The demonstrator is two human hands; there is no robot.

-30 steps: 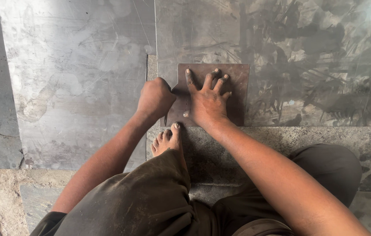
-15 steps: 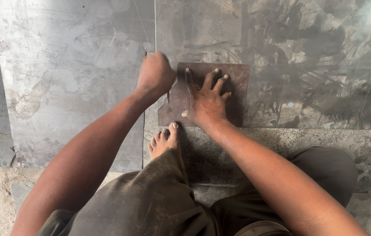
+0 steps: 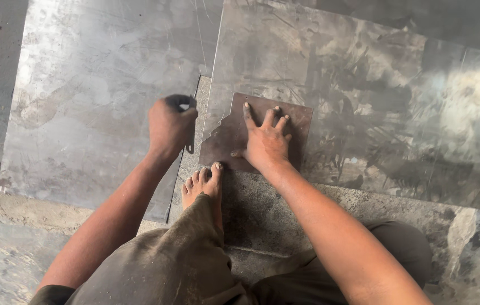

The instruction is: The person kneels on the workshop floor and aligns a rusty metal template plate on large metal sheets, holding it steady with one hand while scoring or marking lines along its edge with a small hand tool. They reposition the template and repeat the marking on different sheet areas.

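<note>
Our right hand presses flat, fingers spread, on a small brown rusty metal plate lying on a large grey steel sheet. Our left hand, fisted around a small tool, works at the plate's left edge. Any marks made are too faint to judge.

We see dull grey sheet metal, smooth but scuffed and smeared; a second scratched steel sheet with a faint sheen; on it a small rusty-brown matt metal plate; rough gritty concrete floor; coarse, dusty cloth trousers
</note>
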